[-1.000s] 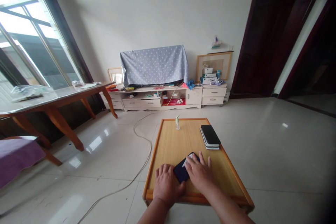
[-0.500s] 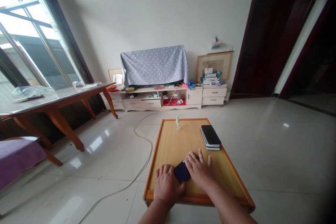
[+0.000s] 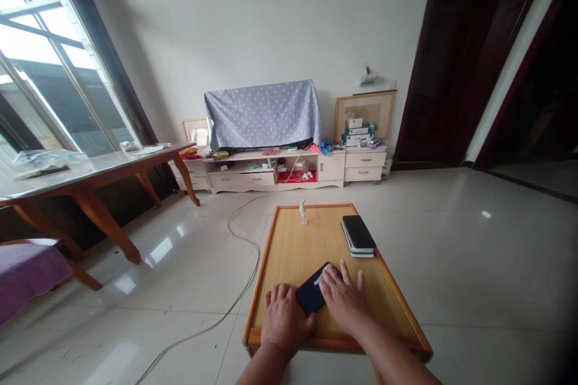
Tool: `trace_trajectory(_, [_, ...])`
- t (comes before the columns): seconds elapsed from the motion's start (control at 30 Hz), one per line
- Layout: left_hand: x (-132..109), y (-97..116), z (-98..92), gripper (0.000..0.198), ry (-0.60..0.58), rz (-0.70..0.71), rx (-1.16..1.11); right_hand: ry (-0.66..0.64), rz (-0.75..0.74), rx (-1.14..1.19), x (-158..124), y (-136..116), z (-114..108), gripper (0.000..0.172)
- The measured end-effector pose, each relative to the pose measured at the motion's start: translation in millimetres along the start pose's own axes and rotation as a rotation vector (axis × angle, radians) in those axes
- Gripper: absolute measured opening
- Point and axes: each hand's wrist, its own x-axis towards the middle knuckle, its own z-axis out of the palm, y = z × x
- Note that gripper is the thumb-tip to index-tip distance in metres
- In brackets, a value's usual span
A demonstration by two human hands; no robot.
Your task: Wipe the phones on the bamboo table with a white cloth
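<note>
A dark blue flat slab (image 3: 309, 298), shaped like a phone or small tablet, lies tilted on the low wooden table (image 3: 289, 240). My left hand (image 3: 284, 316) holds its left and near edges, fingers bent at the side and thumb along the bottom. My right hand (image 3: 345, 298) presses a crumpled white wipe (image 3: 321, 277) onto the slab's upper part. Its fingertips rest on the wipe, while the outer fingers spread over the slab's right edge. Part of the slab is covered by both hands.
A small clear pump bottle (image 3: 303, 213) stands at the table's far side. Several flat slabs form a stack (image 3: 359, 234), black on top, near the right edge. A cable (image 3: 244, 234) trails across the floor at left. Beyond is a white cabinet (image 3: 244, 179).
My right hand and the wipe have shifted slightly on the slab, and more of its far corner shows. My left hand keeps its place. The whole view has moved a little.
</note>
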Motion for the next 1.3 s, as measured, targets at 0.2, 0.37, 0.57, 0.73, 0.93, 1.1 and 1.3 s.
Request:
trace_trajectory(0.2, [0.5, -2.1, 1.1, 0.038, -0.022, 0.005, 0.016, -0.065, -0.284, 0.124, -30.7, -27.0, 12.3, 0.055])
trace_trajectory(0.37, [-0.9, 2.0, -1.8, 0.049, -0.003, -0.001, 0.003, 0.01, 0.073, 0.019, 3.5, 13.2, -1.6, 0.06])
trace_trajectory(0.57, [0.2, -1.2, 0.6, 0.041, -0.009, 0.014, 0.011, -0.041, -0.134, 0.069, -24.1, -15.5, 9.7, 0.06])
trace_trajectory(0.73, [0.9, -0.2, 0.7, 0.044, -0.038, 0.0, 0.026, -0.067, -0.162, 0.109, -32.9, -15.8, 6.8, 0.059])
trace_trajectory(0.93, [-0.1, 4.1, -1.7, 0.049, -0.004, 0.001, 0.015, 0.007, 0.057, -0.01, -12.2, 16.5, -7.0, 0.062])
trace_trajectory(1.1, [0.6, 3.2, -3.6, 0.048, -0.067, -0.013, 0.025, -0.084, -0.211, 0.13, -43.3, -17.9, 3.4, 0.057])
trace_trajectory(1.3, [-0.5, 4.8, -3.9, 0.048, -0.012, -0.008, 0.027, -0.006, -0.008, 0.071, -20.5, 2.3, -5.2, 0.06])
